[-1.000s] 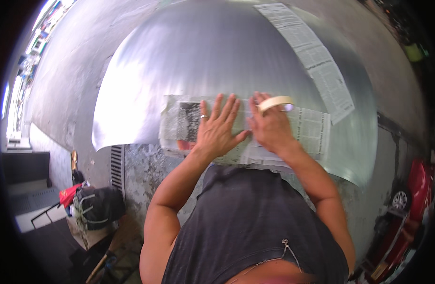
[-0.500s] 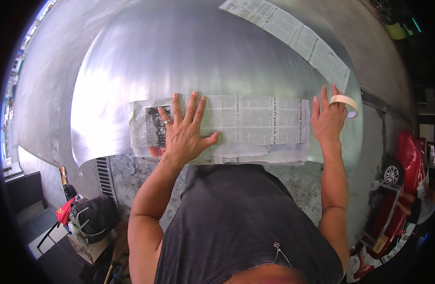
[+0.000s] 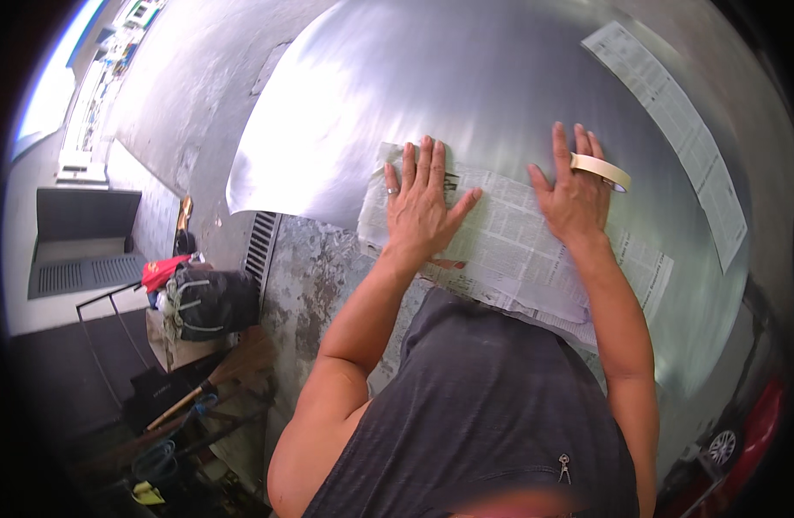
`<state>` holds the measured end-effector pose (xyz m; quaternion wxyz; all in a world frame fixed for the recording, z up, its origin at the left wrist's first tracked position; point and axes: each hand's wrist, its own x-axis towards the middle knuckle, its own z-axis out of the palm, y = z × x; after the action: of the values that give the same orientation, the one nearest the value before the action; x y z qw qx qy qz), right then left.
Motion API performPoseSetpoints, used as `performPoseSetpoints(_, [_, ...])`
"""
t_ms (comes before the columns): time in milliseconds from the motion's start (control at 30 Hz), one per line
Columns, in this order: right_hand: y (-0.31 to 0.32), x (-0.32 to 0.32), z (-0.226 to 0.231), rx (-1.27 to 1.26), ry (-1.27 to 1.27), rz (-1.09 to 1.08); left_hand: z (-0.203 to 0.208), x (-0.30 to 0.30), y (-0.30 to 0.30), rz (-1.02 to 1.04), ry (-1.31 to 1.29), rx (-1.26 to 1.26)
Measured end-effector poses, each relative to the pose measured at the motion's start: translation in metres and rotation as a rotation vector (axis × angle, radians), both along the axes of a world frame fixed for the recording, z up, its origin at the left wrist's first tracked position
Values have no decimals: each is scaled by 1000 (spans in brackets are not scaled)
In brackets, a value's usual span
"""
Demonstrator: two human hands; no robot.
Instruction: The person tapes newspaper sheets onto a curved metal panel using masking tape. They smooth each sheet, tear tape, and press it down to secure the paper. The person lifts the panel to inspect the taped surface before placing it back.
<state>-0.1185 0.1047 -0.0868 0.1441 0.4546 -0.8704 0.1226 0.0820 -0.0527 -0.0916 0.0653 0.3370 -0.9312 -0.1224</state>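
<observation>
Two bare hands in the head view: our left hand (image 3: 423, 207) is spread flat on the newspaper (image 3: 509, 224), and our right hand (image 3: 576, 198) is open too, fingers out past the paper's far edge, with a tape roll (image 3: 597, 166) looped on it — can't tell round which fingers. The paper lies along the near edge of a shiny metal sheet (image 3: 466, 95). In our way: the right forearm covers part of the paper, and our dark shirt (image 3: 518, 388) hides some of its near side. Around us, another newspaper strip (image 3: 673, 121) runs down the sheet's right side. Off left we've got a floor grate (image 3: 260, 250), a black bag (image 3: 220, 302), red cloth (image 3: 162, 274) and a broom (image 3: 241, 354) — plus a red car (image 3: 764, 423) lower right.
</observation>
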Motion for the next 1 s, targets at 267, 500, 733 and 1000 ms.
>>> performPoseSetpoints(267, [-1,3,5,50,-54,-48,21,32,-63,371,-320,135])
performPoseSetpoints(500, [-3,4,3,51,-80,-67,13,-13,15,-273,-22,-187])
performPoseSetpoints(733, [6,-2,24,-129,-8,153,11,-13,39,-233,-5,-46])
performPoseSetpoints(1000, [32,1,78,-118,-150,665,84,-29,17,-297,898,476])
